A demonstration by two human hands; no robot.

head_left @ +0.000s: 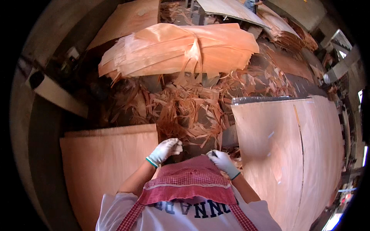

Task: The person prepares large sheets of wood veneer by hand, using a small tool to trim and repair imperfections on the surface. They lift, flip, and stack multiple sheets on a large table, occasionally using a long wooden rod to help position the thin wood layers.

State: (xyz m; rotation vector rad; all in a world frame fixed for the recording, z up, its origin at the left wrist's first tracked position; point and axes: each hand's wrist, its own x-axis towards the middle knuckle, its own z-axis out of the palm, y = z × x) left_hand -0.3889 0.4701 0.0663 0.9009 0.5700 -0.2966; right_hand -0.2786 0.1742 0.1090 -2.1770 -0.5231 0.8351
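My left hand [166, 151], in a white glove with a green cuff, hovers beside the inner corner of the left wood-veneer stack [108, 161]. Its fingers are loosely bent and a little apart, with nothing visible between them. My right hand [224, 162], gloved the same way, is closed at the upper edge of my red checked apron [189, 173]. A small dark object [214, 153] shows at its fingertips, too small to name. To the right of that hand lies a larger stack of pale veneer sheets [262, 154], with a long dark split [300, 150] down it.
Torn veneer scraps [185, 107] cover the floor ahead. Beyond them lies a big bulging pile of orange veneer sheets [181, 52]. More sheets [127, 19] stand at the far left. Another person [252, 4] is near the far stacks. A pale beam [58, 96] juts in at left.
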